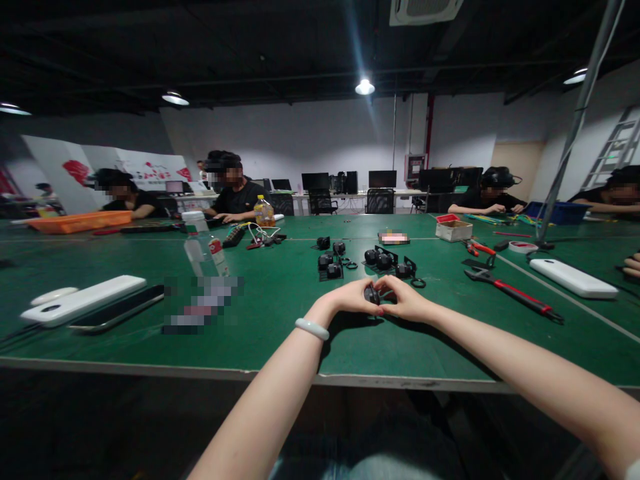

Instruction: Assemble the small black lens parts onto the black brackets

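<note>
Both my hands meet above the green table [280, 313], fingers curled round a small black round part [371, 294]. My left hand [353, 297], with a pale bangle on its wrist, grips the part from the left. From the right, my right hand [406, 300] closes on it too, fingertips touching it. The fingers cover most of the part, so its exact kind cannot be made out. Just beyond my hands lie several similar black round parts with flat black brackets [383, 259], and more stand in a group [330, 265] to the left. A loose black ring [418, 283] lies near my right hand.
On the right lie an adjustable wrench [520, 297], red-handled pliers [480, 249], a small box [454, 230] and a white power bank [573, 278]. To the left are a clear bottle [197, 243], a phone [120, 309] and another white power bank [90, 300]. Other people sit across the table.
</note>
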### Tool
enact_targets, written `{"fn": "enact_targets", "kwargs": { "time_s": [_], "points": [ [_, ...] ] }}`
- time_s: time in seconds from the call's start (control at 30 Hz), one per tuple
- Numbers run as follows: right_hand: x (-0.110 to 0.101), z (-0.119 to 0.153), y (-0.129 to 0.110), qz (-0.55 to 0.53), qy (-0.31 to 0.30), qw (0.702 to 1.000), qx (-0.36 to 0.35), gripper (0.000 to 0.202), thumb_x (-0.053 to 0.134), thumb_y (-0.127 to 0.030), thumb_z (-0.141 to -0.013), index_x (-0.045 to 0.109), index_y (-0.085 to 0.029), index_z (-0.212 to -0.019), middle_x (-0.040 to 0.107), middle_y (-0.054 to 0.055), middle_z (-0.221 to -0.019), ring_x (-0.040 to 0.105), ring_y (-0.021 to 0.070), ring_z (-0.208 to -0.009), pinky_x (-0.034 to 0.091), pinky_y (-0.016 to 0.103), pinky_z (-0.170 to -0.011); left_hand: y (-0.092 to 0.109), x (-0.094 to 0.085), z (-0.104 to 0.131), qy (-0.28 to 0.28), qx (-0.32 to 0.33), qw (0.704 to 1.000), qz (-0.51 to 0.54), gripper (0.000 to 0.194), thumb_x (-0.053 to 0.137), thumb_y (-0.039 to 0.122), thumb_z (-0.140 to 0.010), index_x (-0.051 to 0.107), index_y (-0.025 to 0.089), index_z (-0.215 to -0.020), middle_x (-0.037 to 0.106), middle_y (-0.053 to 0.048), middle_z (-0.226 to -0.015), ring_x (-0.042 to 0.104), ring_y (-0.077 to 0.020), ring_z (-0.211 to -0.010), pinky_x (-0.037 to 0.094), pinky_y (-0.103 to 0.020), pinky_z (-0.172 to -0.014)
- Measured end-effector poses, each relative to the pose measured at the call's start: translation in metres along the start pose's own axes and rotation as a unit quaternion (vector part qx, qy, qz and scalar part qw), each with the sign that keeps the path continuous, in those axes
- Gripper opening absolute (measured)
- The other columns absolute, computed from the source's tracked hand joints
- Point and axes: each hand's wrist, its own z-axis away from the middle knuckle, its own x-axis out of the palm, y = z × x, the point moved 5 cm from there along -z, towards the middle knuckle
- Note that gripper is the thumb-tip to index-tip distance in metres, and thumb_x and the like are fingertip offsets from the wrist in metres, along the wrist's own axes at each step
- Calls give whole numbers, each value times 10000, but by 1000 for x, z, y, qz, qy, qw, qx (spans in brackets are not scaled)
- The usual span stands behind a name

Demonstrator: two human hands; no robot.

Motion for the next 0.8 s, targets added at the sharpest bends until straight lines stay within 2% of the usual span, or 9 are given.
{"fn": "enact_targets", "kwargs": {
  "time_s": [0.4, 0.8],
  "points": [
    [0, -1, 4, 12, -14, 1000, 7, 378, 582, -244, -598, 456, -174, -947, 506, 37, -868, 482, 143, -789, 394, 302, -707, 0, -2, 0, -5, 1, 1000, 5, 531, 652, 301, -480, 462, 141, -949, 563, -46, -938, 512, -202, -873, 393, -265, -748],
    [-1, -1, 4, 21, -23, 999, 7, 356, 555, -260, -636, 471, -173, -972, 517, 51, -886, 488, 151, -801, 392, 308, -717, 0, -1, 0, -3, -23, 999, -28, 494, 635, 329, -479, 473, 131, -901, 561, -28, -838, 518, -180, -787, 386, -248, -678]
  ]
}}
